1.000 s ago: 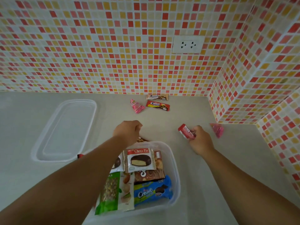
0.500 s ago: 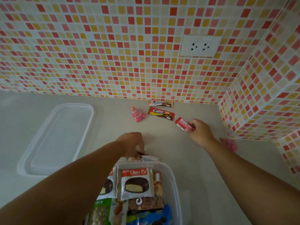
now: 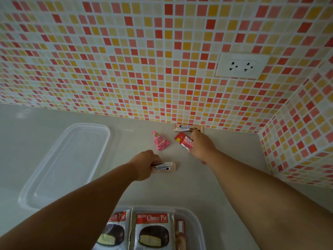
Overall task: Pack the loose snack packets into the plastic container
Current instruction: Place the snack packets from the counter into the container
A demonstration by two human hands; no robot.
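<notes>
The clear plastic container [image 3: 196, 220] sits at the bottom edge, holding two Choco Pie packets [image 3: 153, 231] and a brown packet at their right. My left hand [image 3: 144, 165] grips a peach Cream-O packet [image 3: 165, 167] low over the counter, beyond the container. Farther back, my right hand [image 3: 201, 146] holds a red packet [image 3: 183, 141] and reaches down near the wall. A pink triangular packet [image 3: 160, 141] lies loose between the hands. Another peach Cream-O packet [image 3: 187, 128] lies against the wall. A red sliver shows under my right wrist.
The container's clear lid [image 3: 66, 165] lies flat on the grey counter at the left. Mosaic-tiled walls close off the back and right, forming a corner. A white power outlet [image 3: 241, 65] is set in the back wall.
Both hands moved forward toward the wall. My right hand carried the red packet left, covering the red Cream-O packet. My left hand left the container's far rim, holding a peach packet.
</notes>
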